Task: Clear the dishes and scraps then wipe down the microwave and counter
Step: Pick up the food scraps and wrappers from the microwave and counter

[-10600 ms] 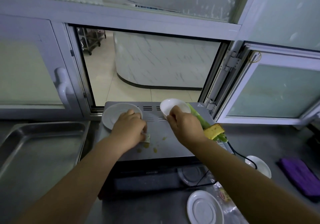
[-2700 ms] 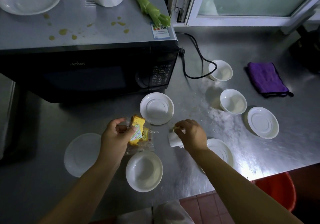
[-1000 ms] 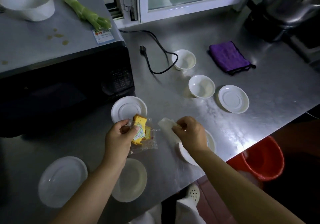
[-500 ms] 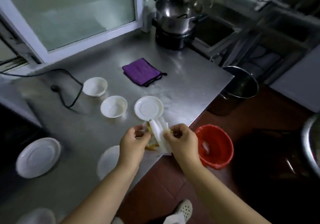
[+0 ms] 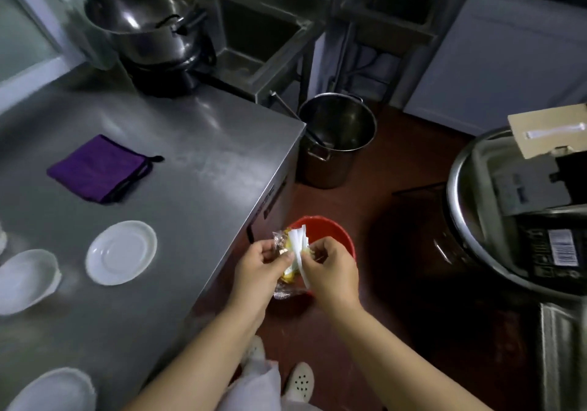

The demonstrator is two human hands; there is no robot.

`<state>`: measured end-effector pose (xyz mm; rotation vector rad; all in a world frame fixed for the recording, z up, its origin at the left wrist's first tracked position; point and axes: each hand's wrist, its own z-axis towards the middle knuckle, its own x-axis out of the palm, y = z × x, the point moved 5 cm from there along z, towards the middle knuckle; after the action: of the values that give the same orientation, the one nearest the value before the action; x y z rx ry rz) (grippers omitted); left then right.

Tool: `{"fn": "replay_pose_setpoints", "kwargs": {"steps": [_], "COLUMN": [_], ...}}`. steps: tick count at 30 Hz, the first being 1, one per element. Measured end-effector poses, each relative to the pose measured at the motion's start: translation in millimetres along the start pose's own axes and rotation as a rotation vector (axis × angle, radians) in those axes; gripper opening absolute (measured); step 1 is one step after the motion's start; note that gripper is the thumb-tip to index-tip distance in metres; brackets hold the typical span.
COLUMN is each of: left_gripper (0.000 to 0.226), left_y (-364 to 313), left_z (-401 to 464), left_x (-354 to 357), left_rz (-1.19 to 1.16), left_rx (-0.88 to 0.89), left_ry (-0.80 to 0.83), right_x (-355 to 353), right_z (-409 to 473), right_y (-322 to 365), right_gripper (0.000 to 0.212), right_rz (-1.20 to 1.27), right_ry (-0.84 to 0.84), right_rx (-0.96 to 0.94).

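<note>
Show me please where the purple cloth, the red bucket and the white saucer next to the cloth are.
purple cloth (image 5: 97,169): head view, middle of the fabric.
red bucket (image 5: 333,231): head view, far rim.
white saucer (image 5: 121,252): head view, centre well.

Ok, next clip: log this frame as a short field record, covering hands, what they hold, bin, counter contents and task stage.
left hand: grips a crinkled yellow snack wrapper
right hand: pinches a white paper scrap
position of hands: past the counter edge, above the red bin
red bin: on the floor beside the counter corner
counter: purple cloth, a white saucer, other white dishes at the left edge
behind counter: steel pot on a burner
floor: steel bucket
task stage: scraps not yet dropped; dishes still out; cloth untouched
</note>
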<state>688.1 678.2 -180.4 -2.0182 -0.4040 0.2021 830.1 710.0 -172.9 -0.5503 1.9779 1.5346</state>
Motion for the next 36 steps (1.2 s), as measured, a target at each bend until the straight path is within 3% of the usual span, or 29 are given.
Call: {"fn": "replay_pose_setpoints", "kwargs": {"steps": [10, 20, 25, 30, 36], "left_gripper": [0.034, 0.042, 0.042, 0.062, 0.034], "left_y": [31.4, 142.3, 226.2, 281.4, 286.7], "left_z": [120.4, 248.3, 302.6, 343.8, 357.5], "left_x": [81.0, 123.5, 134.7, 140.0, 144.6], "left_rz": [0.126, 0.317, 0.384, 0.468, 0.611], "left_rx": [-0.228, -0.477, -0.521, -0.504, -0.405], "left_ry": [0.214, 0.224, 0.142, 0.1, 0.164], "right_x": [19.7, 112.5, 170.0, 201.4, 188.4], "right_z": [108.0, 202.2, 234.8, 257.1, 273.6], "right_y": [-60.7, -170.3, -246.7, -310.5, -333.4], "right_gripper": [0.005, 0.009, 0.012, 0.026, 0.023], "right_rz": [-0.102, -0.125, -0.14, -0.247, -0.353], "right_ry": [-0.015, 0.147, 0.203, 0.303, 0.344], "right_rx": [0.203, 0.367, 0.435, 0.438, 0.387]}}
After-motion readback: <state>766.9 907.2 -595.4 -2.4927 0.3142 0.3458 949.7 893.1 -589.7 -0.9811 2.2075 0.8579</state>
